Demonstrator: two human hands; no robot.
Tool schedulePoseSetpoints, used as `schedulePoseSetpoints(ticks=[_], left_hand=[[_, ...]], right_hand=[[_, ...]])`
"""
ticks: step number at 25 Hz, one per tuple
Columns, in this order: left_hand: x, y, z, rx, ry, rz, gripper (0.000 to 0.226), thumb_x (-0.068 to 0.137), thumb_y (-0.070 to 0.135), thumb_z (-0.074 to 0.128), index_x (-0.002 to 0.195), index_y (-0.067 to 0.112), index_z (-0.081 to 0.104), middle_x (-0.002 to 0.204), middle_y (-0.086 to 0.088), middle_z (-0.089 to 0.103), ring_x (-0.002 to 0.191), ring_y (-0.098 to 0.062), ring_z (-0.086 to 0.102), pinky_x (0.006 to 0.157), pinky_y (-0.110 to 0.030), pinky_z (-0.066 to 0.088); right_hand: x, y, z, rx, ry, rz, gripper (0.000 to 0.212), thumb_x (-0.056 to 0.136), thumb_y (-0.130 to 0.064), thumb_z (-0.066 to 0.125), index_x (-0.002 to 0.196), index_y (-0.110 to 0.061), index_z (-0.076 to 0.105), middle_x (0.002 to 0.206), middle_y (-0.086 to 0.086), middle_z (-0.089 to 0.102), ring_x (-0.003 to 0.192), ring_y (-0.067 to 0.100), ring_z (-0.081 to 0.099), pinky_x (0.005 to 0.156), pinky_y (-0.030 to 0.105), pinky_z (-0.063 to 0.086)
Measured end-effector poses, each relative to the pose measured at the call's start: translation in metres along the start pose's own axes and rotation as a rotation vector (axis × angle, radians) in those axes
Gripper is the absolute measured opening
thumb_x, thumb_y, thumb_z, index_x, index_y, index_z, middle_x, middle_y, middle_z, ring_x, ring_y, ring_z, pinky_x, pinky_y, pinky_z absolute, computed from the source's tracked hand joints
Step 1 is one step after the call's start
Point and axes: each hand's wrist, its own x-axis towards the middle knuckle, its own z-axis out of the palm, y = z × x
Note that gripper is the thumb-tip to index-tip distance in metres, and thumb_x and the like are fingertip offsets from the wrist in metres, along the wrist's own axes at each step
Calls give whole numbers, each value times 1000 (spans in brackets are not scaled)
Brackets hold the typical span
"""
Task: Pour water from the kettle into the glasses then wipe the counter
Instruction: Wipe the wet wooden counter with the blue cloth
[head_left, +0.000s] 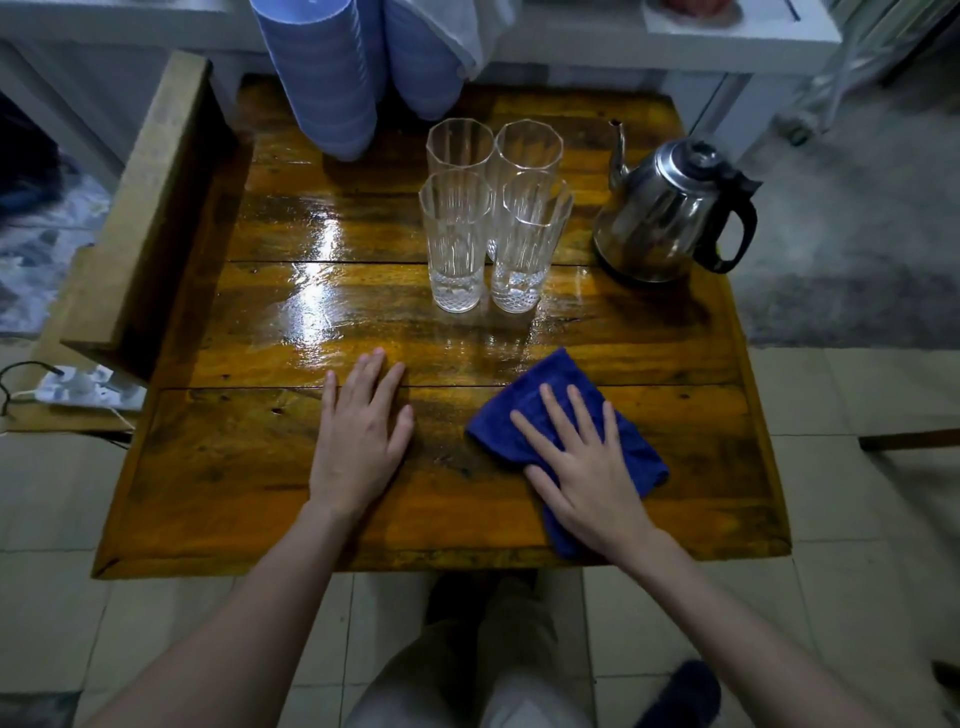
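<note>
Several tall clear glasses (457, 239) stand grouped at the middle back of the wooden counter (260, 467). A steel kettle (660, 218) with a black handle stands upright to their right, spout pointing away. A folded blue cloth (545, 395) lies on the counter's near right part. My right hand (582, 467) lies flat on the cloth with fingers spread, pressing it down. My left hand (358, 436) rests flat on the bare wood to the left of the cloth, holding nothing. The wood around the glasses shines wet.
Two blue cylindrical containers (332, 78) stand at the counter's back edge. A raised wooden side board (140, 208) borders the left. A white power strip (88, 389) with cables lies at left. White furniture (727, 31) stands behind; tiled floor lies around.
</note>
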Motion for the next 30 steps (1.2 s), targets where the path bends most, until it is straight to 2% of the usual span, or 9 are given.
schedulePoseSetpoints(ticks=[3, 4, 8, 12, 17, 21, 25, 27, 30], left_hand=[[1, -1, 0, -12, 7, -3, 54, 98, 42, 35, 147, 22, 34, 158, -3, 27, 148, -18, 17, 121, -48, 7], [1, -1, -1, -17, 11, -8, 54, 97, 42, 35, 147, 21, 35, 158, -4, 27, 148, -18, 18, 121, -48, 7], [2, 2, -2, -20, 22, -18, 53, 97, 41, 38, 145, 19, 38, 156, -5, 30, 148, -19, 20, 121, -48, 8], [2, 3, 0, -22, 30, -24, 52, 96, 40, 40, 144, 19, 40, 156, -6, 31, 147, -20, 21, 121, -48, 7], [3, 4, 0, 3, 27, -23, 53, 96, 40, 38, 144, 19, 39, 156, -5, 30, 148, -19, 19, 121, -48, 7], [3, 4, 0, 1, 19, -27, 54, 95, 41, 38, 145, 19, 38, 156, -6, 29, 148, -19, 17, 121, -48, 6], [2, 5, -1, 2, 13, -34, 55, 95, 41, 38, 145, 20, 37, 157, -5, 28, 148, -18, 16, 122, -48, 6], [3, 4, -1, -3, 19, -30, 54, 95, 41, 37, 145, 19, 38, 157, -5, 29, 148, -19, 18, 121, -48, 7], [2, 4, 0, -5, 25, -29, 54, 95, 41, 37, 144, 19, 39, 156, -5, 30, 148, -20, 19, 121, -48, 7]], right_hand=[[-26, 69, -25, 6, -151, -284, 57, 98, -56, 26, 152, -43, 14, 164, -6, 4, 151, 16, -5, 120, 51, 1], [-26, 91, -33, 37, -173, -216, 59, 96, -60, 23, 152, -44, 14, 164, -8, 2, 151, 14, -6, 120, 52, 2], [18, 114, -36, 106, 1, 456, 73, 90, -71, 15, 154, -37, 7, 165, -1, -5, 151, 21, -9, 118, 60, -4], [53, 72, -19, 27, 132, 650, 70, 93, -63, 17, 155, -32, 9, 164, 8, 3, 150, 34, -2, 115, 65, -1], [45, 43, -14, 35, 150, 521, 63, 96, -58, 21, 154, -36, 12, 165, 6, 2, 150, 33, -3, 117, 62, -2], [20, -1, -3, 28, 49, 183, 59, 97, -57, 28, 152, -40, 18, 165, 2, 2, 151, 27, -6, 118, 61, 0], [-8, 26, -6, 16, -45, -106, 60, 96, -55, 32, 152, -41, 17, 165, -2, 2, 151, 20, -4, 121, 52, -2], [1, 52, -15, 12, -39, 11, 63, 94, -61, 27, 152, -42, 13, 165, -5, -2, 151, 18, -5, 121, 48, -4], [36, 67, -24, 74, 41, 391, 64, 94, -61, 21, 153, -38, 13, 165, 0, 0, 151, 24, -5, 119, 55, -3]])
